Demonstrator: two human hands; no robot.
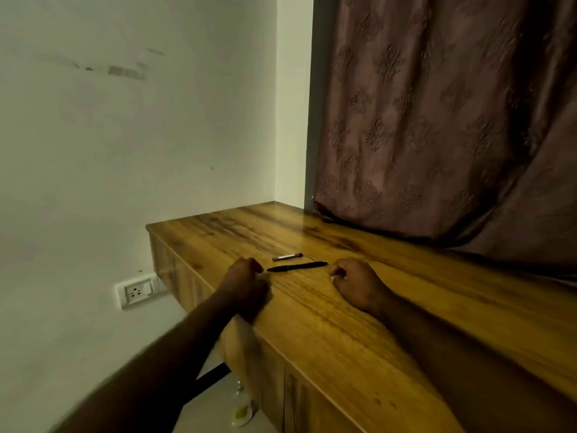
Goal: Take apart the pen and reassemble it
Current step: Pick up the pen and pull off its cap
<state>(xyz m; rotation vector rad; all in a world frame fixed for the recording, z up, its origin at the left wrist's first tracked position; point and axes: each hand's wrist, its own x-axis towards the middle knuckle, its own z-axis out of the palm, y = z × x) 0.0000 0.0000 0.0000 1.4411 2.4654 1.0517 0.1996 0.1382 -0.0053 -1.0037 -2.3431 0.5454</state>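
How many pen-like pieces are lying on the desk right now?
2: a long black pen lying between the hands, and a short dark piece with a pale band just behind it. Curled fingers might hide smaller parts.

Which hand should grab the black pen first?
Probably the left hand: its curled fingers sit almost against the near tip of the pen. The right hand rests on the table, slightly farther from the other end.

Probably a home room, wooden counter (343, 323), patterned curtain (437, 120), wall socket (136, 291), painted wall (125, 135)
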